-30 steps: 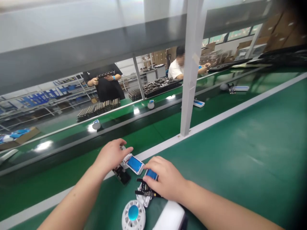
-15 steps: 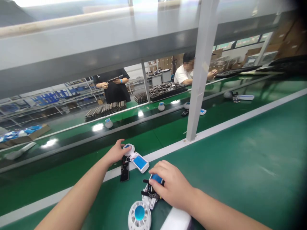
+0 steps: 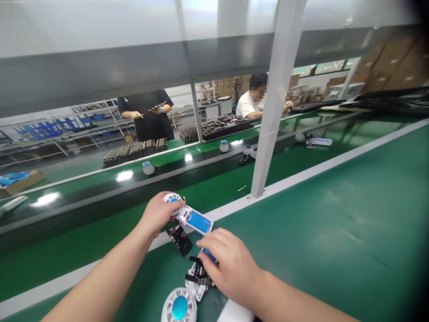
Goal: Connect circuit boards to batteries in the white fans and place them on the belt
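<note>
Jutting toward the right hand (image 3: 231, 266), the opened fan unit (image 3: 198, 221) has its round head pinched between the left hand's (image 3: 161, 212) thumb and fingers. Its circuit board (image 3: 181, 241) sits loose just below the left hand; a sharp turn could strain its connection. The right hand is half curled over the second fan unit (image 3: 197, 288); whether it grips, I cannot tell. So close between the hands, the units could knock or tangle.
</note>
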{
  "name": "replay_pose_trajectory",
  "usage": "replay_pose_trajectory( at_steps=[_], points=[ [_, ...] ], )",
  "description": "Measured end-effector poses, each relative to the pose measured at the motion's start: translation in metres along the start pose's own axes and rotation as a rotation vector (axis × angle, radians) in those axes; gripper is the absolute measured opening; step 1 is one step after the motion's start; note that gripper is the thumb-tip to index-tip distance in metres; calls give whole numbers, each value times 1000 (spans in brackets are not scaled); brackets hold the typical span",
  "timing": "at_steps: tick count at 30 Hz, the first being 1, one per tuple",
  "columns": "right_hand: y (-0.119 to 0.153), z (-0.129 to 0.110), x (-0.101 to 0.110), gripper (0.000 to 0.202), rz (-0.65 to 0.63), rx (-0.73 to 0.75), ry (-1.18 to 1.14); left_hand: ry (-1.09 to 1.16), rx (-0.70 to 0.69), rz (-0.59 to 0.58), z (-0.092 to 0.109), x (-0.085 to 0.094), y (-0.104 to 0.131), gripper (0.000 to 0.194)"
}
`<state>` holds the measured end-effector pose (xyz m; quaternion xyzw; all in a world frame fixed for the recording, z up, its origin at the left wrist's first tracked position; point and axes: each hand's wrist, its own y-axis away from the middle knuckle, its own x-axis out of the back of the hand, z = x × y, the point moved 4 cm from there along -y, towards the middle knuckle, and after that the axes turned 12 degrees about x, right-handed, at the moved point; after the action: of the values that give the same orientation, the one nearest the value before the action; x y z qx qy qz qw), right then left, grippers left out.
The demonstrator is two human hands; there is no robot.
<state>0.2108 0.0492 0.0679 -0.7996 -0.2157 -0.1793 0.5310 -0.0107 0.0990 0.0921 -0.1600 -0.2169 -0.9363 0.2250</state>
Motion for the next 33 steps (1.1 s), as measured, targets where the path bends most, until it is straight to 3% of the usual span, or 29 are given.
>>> replay_pose_trajectory(
  at_steps=[3, 9, 14, 21, 26, 31, 33],
  points=[
    [-1, -4, 2, 22, 55, 39, 60, 237, -24, -17, 14, -11, 22, 42],
    [-2, 4, 6, 42, 121, -71, 150, 548, 71, -116, 24, -30, 54, 15],
    [-8, 17, 13, 18, -6, -57, 119, 598, 143, -105, 10, -32, 60, 14],
    [-7, 13, 8, 11, -521, -84, 84, 423, 161, 16, -55, -8, 56, 28],
    [-4, 9, 3, 16, -553, -71, 36, 32, 112, 42, -82, 9, 59, 41],
    [-6, 4, 5, 13, -585, -50, -66, -159, 86, -81, -82, 3, 66, 30],
    [-7, 3, 7, 10, -616, -78, -78, -194, 61, -184, -80, -3, 69, 31]
  ],
)
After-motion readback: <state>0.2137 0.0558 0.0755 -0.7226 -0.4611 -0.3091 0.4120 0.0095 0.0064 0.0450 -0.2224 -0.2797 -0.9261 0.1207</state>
